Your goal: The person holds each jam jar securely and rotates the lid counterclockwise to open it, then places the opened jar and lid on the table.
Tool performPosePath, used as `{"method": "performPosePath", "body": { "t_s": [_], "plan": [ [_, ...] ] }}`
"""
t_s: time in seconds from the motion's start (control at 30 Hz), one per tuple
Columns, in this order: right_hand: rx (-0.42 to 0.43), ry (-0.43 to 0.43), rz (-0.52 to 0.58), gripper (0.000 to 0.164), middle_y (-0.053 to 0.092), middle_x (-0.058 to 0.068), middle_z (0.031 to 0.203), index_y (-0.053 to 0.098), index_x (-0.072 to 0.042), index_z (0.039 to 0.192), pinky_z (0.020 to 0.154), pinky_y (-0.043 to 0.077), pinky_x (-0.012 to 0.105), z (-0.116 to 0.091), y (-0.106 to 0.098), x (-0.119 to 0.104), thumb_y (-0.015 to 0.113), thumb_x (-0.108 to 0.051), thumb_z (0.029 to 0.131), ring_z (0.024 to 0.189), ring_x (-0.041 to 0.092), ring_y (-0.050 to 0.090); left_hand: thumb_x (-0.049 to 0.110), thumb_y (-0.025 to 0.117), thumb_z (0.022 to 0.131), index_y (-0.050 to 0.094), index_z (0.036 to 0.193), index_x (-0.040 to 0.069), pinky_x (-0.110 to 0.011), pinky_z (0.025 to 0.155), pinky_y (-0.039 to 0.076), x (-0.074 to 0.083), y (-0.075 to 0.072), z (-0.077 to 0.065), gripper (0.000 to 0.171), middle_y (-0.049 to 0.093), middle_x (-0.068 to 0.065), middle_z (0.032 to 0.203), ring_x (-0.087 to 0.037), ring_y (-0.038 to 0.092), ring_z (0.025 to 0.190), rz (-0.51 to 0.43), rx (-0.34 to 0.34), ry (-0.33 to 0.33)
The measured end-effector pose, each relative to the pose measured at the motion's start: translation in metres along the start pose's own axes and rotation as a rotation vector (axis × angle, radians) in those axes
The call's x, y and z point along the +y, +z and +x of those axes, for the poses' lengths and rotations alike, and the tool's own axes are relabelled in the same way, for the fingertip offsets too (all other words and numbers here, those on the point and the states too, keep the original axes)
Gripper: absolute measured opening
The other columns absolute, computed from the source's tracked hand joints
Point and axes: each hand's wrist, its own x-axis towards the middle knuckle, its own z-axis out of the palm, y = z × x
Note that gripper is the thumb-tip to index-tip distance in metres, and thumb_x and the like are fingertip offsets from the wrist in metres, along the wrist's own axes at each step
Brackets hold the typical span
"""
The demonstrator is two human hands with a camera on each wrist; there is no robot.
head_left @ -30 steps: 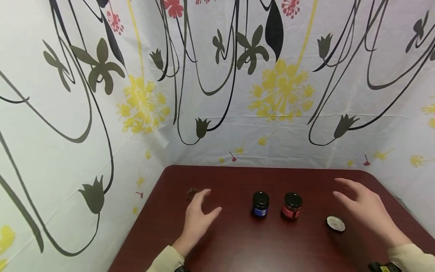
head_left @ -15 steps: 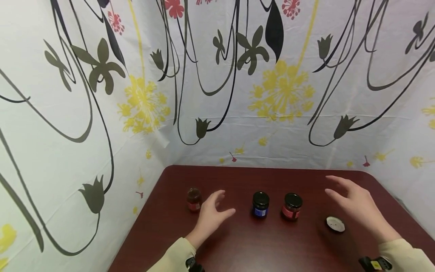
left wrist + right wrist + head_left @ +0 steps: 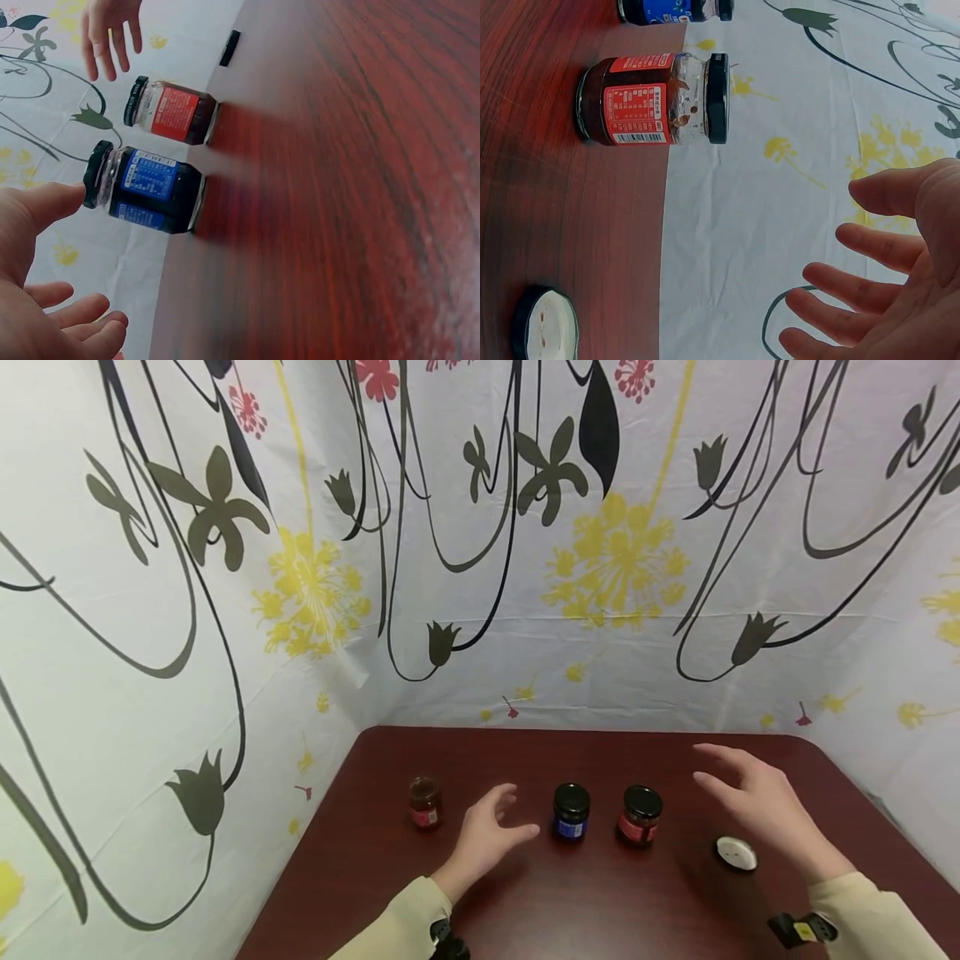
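My left hand [image 3: 482, 842] hovers over the table just left of a jar with a blue label [image 3: 571, 817], thumb and fingers spread apart and nothing in them. That jar has a black lid and stands upright. Beside it stands a red-labelled jar [image 3: 639, 818], also black-lidded, with dark contents visible in the right wrist view. My right hand [image 3: 772, 814] is raised to the right of this jar, fingers apart and holding nothing. Below it on the table lies a loose lid [image 3: 736, 854], pale inside up. At the left, another red-labelled jar [image 3: 425, 806] stands without a lid.
The dark red-brown table [image 3: 585, 910] has rounded far corners. A white cloth with printed flowers [image 3: 480, 585] hangs behind it and along both sides.
My left hand has moved right, away from the lidless jar it partly covered, toward the blue-labelled jar. My right hand has shifted left toward the red-labelled jar. The jars and lid stay in place.
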Motion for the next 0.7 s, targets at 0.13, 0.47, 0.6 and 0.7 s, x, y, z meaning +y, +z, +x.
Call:
{"method": "performPosePath", "body": {
  "t_s": [0.13,0.47,0.6,0.7],
  "plan": [
    [-0.002,-0.003,0.004,0.052,0.055,0.021,0.139,0.055,-0.019,0.144,0.082,0.045,0.062,0.002,0.002,-0.001,0.063,-0.044,0.098,0.123,0.046,0.051,0.034,0.087,0.079,0.056,0.14,0.02,-0.044,0.1,0.048,-0.004,0.006,0.003,0.07,0.063,-0.009,0.132,-0.027,0.059,0.124,-0.004,-0.018,-0.002],
    [-0.03,-0.024,0.018,0.053,0.053,0.017,0.142,0.055,-0.02,0.143,0.086,0.044,0.061,0.004,0.006,-0.01,0.063,-0.047,0.098,0.128,0.044,0.048,0.034,0.087,0.079,0.058,0.138,0.019,-0.043,0.101,0.048,-0.006,0.021,0.008,0.068,0.064,-0.011,0.131,-0.027,0.059,0.123,-0.042,-0.048,0.002],
    [-0.048,-0.045,0.024,0.052,0.053,0.016,0.142,0.055,-0.019,0.143,0.087,0.044,0.062,0.009,0.01,-0.014,0.063,-0.045,0.098,0.129,0.043,0.047,0.039,0.088,0.078,0.057,0.138,0.02,-0.044,0.1,0.048,-0.006,0.026,0.009,0.07,0.064,-0.011,0.132,-0.028,0.06,0.123,-0.05,-0.056,-0.011],
    [-0.051,-0.056,0.024,0.052,0.053,0.016,0.142,0.056,-0.018,0.142,0.088,0.044,0.062,0.011,0.014,-0.016,0.064,-0.044,0.098,0.129,0.042,0.048,0.041,0.088,0.077,0.058,0.138,0.02,-0.043,0.099,0.049,-0.005,0.03,0.011,0.071,0.064,-0.011,0.131,-0.028,0.061,0.122,-0.047,-0.061,-0.008]
  ]
}}
